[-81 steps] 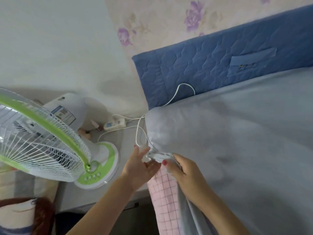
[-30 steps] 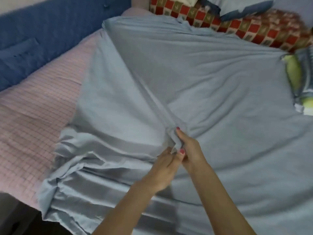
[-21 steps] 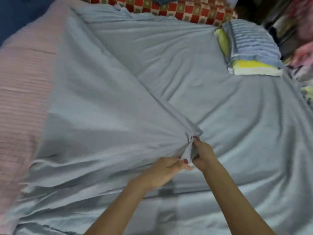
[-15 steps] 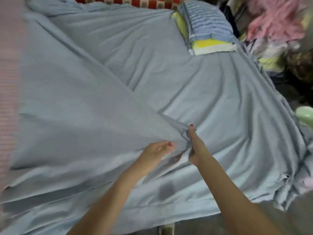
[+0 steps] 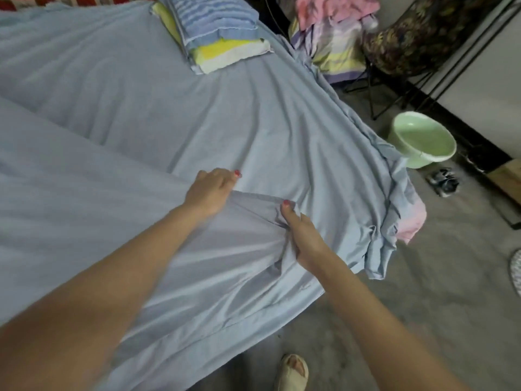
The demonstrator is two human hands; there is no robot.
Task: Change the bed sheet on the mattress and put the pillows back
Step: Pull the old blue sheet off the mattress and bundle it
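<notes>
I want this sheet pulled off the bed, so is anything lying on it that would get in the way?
Yes. A stack of pillows lies on the blue sheet at the far end. Nothing stands between the hands and the sheet: the right hand and the left hand hold it already.

A lived-in bedroom in a home. A bed point(image 5: 112, 80) spread with a pale blue sheet point(image 5: 253, 122) fills the view around the hands point(image 5: 208, 190), with a stack of folded blankets point(image 5: 222, 32) on it well beyond them. Past the bed's far corner, clothes point(image 5: 335, 32) are heaped on a folding chair. To the right of the hands, a green basin point(image 5: 423, 142) and a shoe point(image 5: 444, 183) sit on the grey floor point(image 5: 423, 277).
</notes>
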